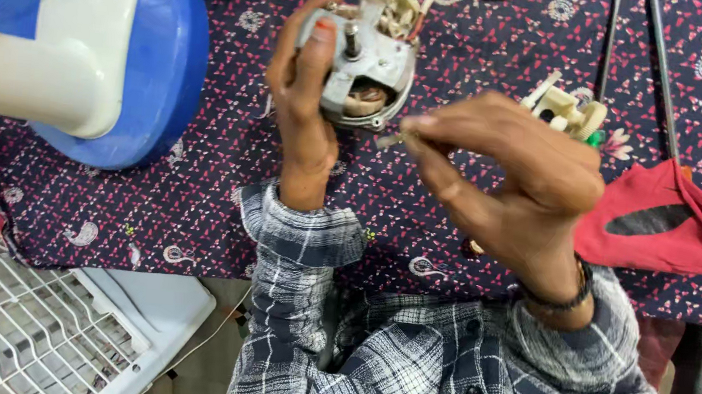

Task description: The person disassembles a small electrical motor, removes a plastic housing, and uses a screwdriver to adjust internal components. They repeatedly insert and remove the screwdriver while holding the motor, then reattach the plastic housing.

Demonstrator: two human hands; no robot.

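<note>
Gripping fan motor (pixel 369 69), left hand (pixel 302 88); right hand (pixel 526 185) pinches screw (pixel 390 139).

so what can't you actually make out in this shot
Head view only:
- The small metal piece pinched by the right hand: blurred, mostly covered by fingertips.
- Underside of the grey metal fan motor in the left hand: hidden by palm.
- White fan grille: cut off by the left and bottom edges.
</note>
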